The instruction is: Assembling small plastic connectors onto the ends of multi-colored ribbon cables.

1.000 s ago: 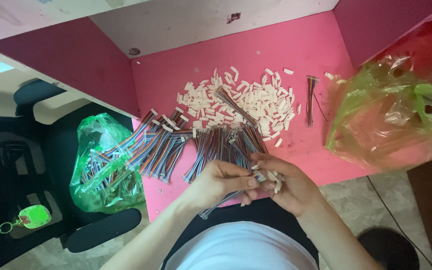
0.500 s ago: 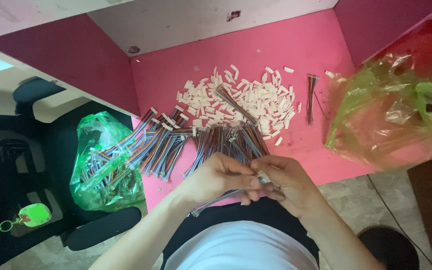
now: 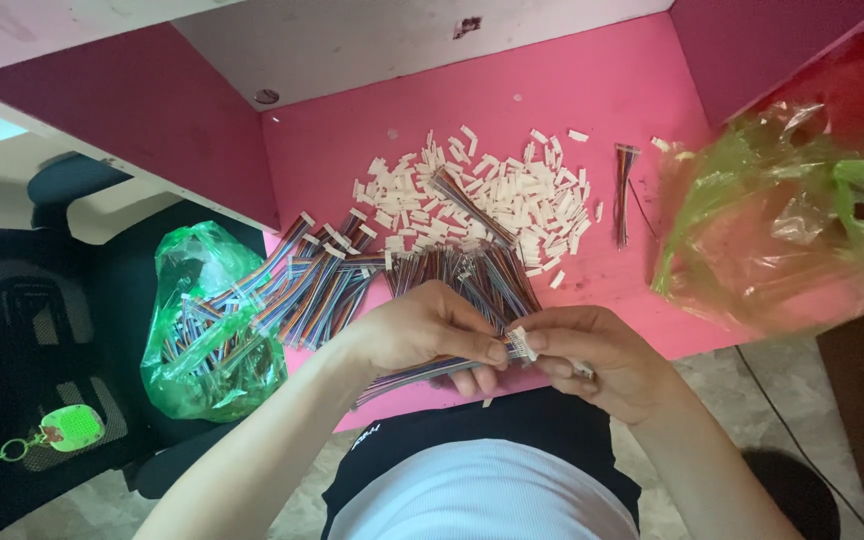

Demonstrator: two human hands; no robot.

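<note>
the left hand (image 3: 432, 335) and right hand (image 3: 592, 355) meet fingertip to fingertip over the near edge of the pink table (image 3: 632, 110), both pinched shut on a small white plug (image 3: 522, 345). a striped ribbon cable (image 3: 407, 378) trails from the plug under the left hand, its long axis running left and slightly toward the person. a green bag (image 3: 207, 330) at the left holds more such cables. a clear green bag (image 3: 782, 220) lies at the right; its contents cannot be made out. loose white plugs (image 3: 512, 195) lie beyond.
</note>
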